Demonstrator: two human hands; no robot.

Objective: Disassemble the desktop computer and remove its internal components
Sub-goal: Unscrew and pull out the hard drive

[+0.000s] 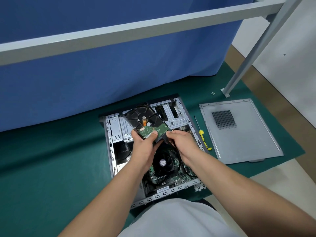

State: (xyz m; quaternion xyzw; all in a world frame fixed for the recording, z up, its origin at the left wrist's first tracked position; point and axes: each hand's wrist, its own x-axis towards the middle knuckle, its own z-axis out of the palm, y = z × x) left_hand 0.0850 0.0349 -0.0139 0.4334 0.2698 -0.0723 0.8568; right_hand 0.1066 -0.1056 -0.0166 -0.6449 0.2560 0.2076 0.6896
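Observation:
The open desktop case lies on its side on the green mat. Above it I hold a hard drive, black with a green circuit board facing up. My left hand grips the drive's near end, thumb on the board. My right hand pinches the black cable connector at the drive's near right corner; its cable runs down into the case. Below my hands the CPU fan and motherboard show.
A yellow-handled screwdriver lies right of the case. The removed grey side panel lies further right. Small screws sit near the foot of a metal frame leg. A blue cloth hangs behind.

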